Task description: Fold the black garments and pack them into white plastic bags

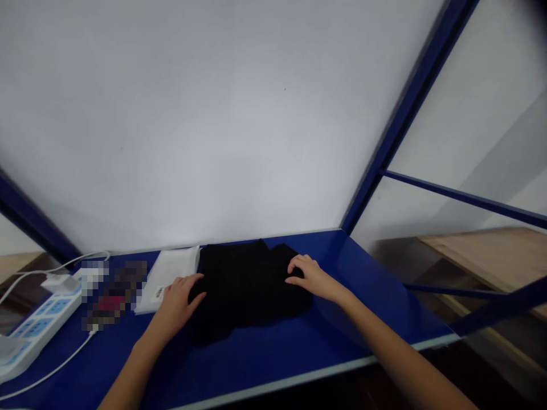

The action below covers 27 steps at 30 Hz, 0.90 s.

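A black cloth, apparently a folded garment [248,290], lies spread on the blue tabletop [273,364]. At its left edge rests my left hand [182,299], thumb and fingers apart, fingertips touching the fabric. My right hand [310,276] is at the opposite edge, its fingers curved over the cloth with a gap between thumb and forefinger. Dark fabric shows in that gap, and no firm grip on it is visible. A white plastic packet [171,270] with a barcode label lies just left of the garment, partly behind my left hand.
On the left is a white power strip [47,319] with plugs and white cables. Beside it lies a pixelated object [113,296], with a cable [64,364] leading to it. A white wall [239,125] rises behind. Blue frame bars [410,85] stand at the right.
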{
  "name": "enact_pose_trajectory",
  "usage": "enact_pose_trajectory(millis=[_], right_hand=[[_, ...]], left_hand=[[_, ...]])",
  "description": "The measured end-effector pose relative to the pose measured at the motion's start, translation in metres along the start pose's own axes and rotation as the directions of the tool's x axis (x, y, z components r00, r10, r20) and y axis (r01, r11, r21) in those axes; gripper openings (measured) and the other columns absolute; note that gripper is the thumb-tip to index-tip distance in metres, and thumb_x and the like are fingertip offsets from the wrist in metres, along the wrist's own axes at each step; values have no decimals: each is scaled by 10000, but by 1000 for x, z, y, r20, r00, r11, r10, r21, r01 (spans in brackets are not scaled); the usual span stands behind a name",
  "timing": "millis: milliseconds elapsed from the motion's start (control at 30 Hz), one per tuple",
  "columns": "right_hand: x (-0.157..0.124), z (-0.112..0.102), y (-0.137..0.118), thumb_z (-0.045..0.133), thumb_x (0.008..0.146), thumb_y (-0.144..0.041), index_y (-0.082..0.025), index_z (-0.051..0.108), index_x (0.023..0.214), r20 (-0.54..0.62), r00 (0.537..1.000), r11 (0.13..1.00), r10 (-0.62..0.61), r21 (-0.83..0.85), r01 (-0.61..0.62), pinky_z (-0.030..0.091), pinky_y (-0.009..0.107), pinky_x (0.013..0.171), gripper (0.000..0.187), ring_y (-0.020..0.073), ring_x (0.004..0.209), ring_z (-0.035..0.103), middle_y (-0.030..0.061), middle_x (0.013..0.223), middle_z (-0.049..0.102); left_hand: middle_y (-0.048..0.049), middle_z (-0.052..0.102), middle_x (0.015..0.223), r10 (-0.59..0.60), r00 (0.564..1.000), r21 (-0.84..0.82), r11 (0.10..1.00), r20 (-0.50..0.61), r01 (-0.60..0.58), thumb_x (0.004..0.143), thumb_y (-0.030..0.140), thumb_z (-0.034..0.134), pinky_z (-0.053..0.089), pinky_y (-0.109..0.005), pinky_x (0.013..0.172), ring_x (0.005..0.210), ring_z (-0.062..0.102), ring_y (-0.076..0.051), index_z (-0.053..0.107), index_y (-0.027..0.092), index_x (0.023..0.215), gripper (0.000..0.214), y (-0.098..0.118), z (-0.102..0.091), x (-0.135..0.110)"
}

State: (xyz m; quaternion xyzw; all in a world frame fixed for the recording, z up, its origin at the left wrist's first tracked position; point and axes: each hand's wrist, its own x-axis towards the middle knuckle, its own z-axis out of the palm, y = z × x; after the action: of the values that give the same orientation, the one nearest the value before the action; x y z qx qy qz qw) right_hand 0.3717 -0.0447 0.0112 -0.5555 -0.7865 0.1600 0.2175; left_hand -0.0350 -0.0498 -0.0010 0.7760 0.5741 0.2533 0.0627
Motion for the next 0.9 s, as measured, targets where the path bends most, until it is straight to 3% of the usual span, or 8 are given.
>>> enact_pose_trajectory(millis=[100, 200, 333, 500, 633, 733, 833, 900], right_hand=[[5, -2, 0, 584, 927, -455, -245, 648, 1052, 3, 995, 994, 103, 46, -103, 449, 403, 827, 252, 230, 874, 615, 33, 908, 665], [13, 0, 4, 608, 907, -428, -230, 667, 983, 1, 995, 995, 96, -20, -96, 434, 386, 786, 220, 215, 801, 611, 23, 842, 646], [23, 0, 9, 599, 908, -344, -230, 656, 822, -62, 998, 999, -19, -40, 16, 414, 385, 820, 154, 211, 852, 613, 16, 849, 651], [51, -13, 17, 511, 917, -368, -225, 601, 841, -361, 931, 978, 59, 206, 18, 453, 346, 706, 185, 202, 684, 615, 12, 745, 664], [86, -44, 12, 454, 917, -431, -210, 565, 878, -541, 834, 963, 113, 268, 43, 481, 365, 736, 251, 227, 759, 627, 57, 810, 675], [91, -73, -3, 449, 931, -435, -201, 574, 967, -629, 772, 961, 88, 256, 100, 489, 377, 823, 268, 234, 881, 639, 84, 932, 693], [63, -86, -14, 476, 945, -388, -210, 609, 1001, -663, 748, 974, -37, 144, 176, 491, 397, 873, 229, 246, 945, 648, 87, 983, 707], [32, -79, -14, 469, 958, -335, -220, 641, 1002, -593, 787, 975, -172, 13, 223, 492, 418, 899, 211, 252, 970, 655, 90, 1017, 714]], left_hand=[[-75, 734, 897, -20, 1000, -84, 996, -23, 18, 816, 441, 579, 496, -433, 801, 905, 653, -300, 696, 253, 986, 279, 4, -5, 5], [-42, 719, 858, -117, 993, -299, 948, -8, 109, 798, 500, 613, 515, -373, 735, 805, 657, -258, 678, 248, 888, 275, 18, -14, 9], [0, 679, 792, -331, 943, -645, 711, 43, 279, 782, 568, 664, 505, -282, 644, 743, 637, -201, 640, 216, 899, 372, 40, -21, 19], [-33, 686, 862, -458, 889, -864, 459, -29, 208, 694, 554, 754, 516, -301, 734, 818, 642, -198, 646, 172, 980, 489, 52, -22, 69], [4, 630, 791, -430, 851, -837, 546, -302, -22, 696, 479, 754, 483, -270, 750, 764, 589, -144, 652, 164, 942, 413, 63, -39, 128], [9, 620, 813, -388, 805, -812, 554, -449, -186, 756, 431, 698, 479, -263, 787, 791, 589, -135, 641, 172, 962, 335, 73, -62, 146], [0, 642, 830, -315, 793, -730, 646, -522, -224, 806, 422, 647, 489, -284, 815, 822, 609, -160, 643, 186, 948, 275, 75, -78, 122], [-13, 674, 868, -214, 856, -626, 764, -471, -154, 829, 420, 623, 494, -314, 853, 868, 630, -193, 658, 202, 937, 246, 67, -76, 85]])
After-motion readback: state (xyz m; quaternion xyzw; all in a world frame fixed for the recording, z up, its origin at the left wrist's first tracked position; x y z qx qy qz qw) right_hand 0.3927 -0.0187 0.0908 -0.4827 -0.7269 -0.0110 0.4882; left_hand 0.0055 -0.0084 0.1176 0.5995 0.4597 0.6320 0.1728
